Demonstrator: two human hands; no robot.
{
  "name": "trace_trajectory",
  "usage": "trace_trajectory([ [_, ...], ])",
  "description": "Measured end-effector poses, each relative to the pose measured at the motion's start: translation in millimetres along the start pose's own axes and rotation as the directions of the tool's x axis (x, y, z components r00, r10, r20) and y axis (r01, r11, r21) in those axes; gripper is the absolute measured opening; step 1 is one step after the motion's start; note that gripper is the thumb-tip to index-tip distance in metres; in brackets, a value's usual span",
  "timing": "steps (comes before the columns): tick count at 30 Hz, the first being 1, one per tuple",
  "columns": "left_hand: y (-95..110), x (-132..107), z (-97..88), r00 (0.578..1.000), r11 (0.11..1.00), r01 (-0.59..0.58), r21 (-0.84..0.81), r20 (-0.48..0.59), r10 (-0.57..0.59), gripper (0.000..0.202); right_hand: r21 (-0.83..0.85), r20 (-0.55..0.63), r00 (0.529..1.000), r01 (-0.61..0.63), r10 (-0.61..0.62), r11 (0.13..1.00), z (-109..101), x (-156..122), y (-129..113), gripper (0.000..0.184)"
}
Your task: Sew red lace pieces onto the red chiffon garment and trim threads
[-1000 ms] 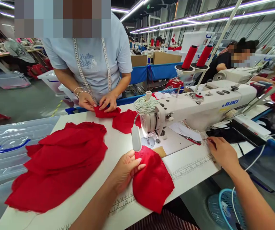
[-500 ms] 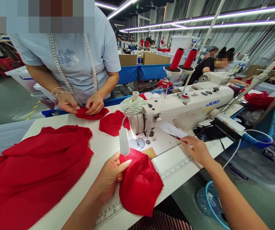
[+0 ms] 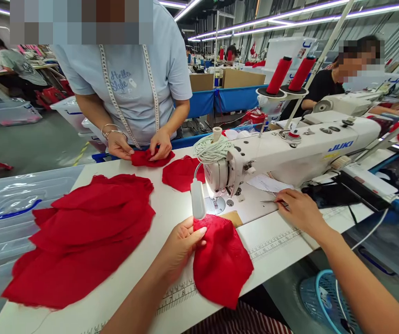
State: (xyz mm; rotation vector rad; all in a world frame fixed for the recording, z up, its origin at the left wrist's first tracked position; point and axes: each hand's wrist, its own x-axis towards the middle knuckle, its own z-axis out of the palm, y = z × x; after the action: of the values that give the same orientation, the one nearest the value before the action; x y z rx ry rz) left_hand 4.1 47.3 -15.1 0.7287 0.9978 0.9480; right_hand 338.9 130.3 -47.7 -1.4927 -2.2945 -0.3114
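Note:
My left hand (image 3: 182,241) pinches the upper left edge of a red fabric piece (image 3: 222,262) between thumb and fingers. That piece hangs over the table's front edge, below the small white lamp (image 3: 198,199) of the sewing machine (image 3: 290,146). Right of the needle plate (image 3: 216,204), my right hand (image 3: 300,211) rests low over the machine bed. Its fingers are closed on a slim two-pointed metal tool (image 3: 270,201), snips or tweezers; its grip end is hidden. A white paper slip (image 3: 265,182) lies just behind the tool.
Stacked red fabric (image 3: 95,241) covers the table's left part. Across the table, a co-worker's hands (image 3: 159,144) hold red cloth (image 3: 144,157); another red piece (image 3: 182,173) lies beside it. Red thread cones (image 3: 279,76) stand behind the machine. A blue basket (image 3: 319,297) is below right.
The view has swung left, so everything appears further right. My right hand has shifted slightly farther back over the bed, and the tool's two points now show apart. My left hand keeps its pinch.

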Motion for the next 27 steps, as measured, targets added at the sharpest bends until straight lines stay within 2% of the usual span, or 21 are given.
trace_trajectory([
  [3, -1, 0, 0.5, 1.000, 0.999, 0.001, -0.054, -0.003, -0.002, 0.019, 0.194, -0.037, 0.999, 0.029, -0.023, 0.981, -7, -3, 2, 0.019],
  [5, -1, -1, 0.9, 1.000, 0.999, -0.002, -0.053, 0.004, 0.003, 0.019, 0.356, -0.054, 0.998, 0.003, 0.017, 0.934, -13, -7, 0, 0.015],
  [9, 0, -2, 2.2, 1.000, 1.000, 0.008, -0.017, 0.008, -0.008, 0.021, 0.650, -0.023, 0.993, -0.075, 0.118, 0.756, -24, -19, -21, 0.006],
  [12, 0, -2, 3.3, 1.000, 0.999, -0.003, -0.036, -0.029, 0.002, 0.023, 0.802, 0.040, 0.984, -0.134, 0.171, 0.582, -30, -26, -55, 0.009],
  [14, 0, -2, 4.4, 0.998, 0.998, -0.016, -0.053, -0.056, 0.013, 0.024, 0.822, 0.124, 0.977, -0.200, 0.176, 0.533, -33, -28, -83, 0.021],
  [17, 1, -3, 6.9, 0.998, 0.998, -0.024, -0.064, -0.064, 0.020, 0.028, 0.841, 0.247, 0.954, -0.299, 0.172, 0.452, -35, -23, -126, 0.016],
  [20, 1, -4, 9.7, 0.998, 0.998, -0.033, -0.054, -0.048, 0.030, 0.030, 0.879, 0.258, 0.944, -0.318, 0.206, 0.356, -32, -13, -161, 0.019],
  [23, -1, -4, 11.4, 0.998, 0.997, -0.055, -0.049, -0.035, 0.053, 0.027, 0.901, 0.113, 0.968, -0.195, 0.226, 0.387, -23, -3, -184, 0.008],
  [25, -3, -3, 11.6, 0.997, 0.996, -0.074, -0.048, -0.041, 0.072, 0.026, 0.879, 0.008, 0.975, -0.113, 0.221, 0.464, -16, 2, -193, 0.007],
  [27, -5, -2, 11.2, 0.993, 0.994, -0.097, -0.043, -0.065, 0.094, 0.027, 0.839, -0.022, 0.976, -0.101, 0.218, 0.535, -11, 5, -199, 0.006],
])
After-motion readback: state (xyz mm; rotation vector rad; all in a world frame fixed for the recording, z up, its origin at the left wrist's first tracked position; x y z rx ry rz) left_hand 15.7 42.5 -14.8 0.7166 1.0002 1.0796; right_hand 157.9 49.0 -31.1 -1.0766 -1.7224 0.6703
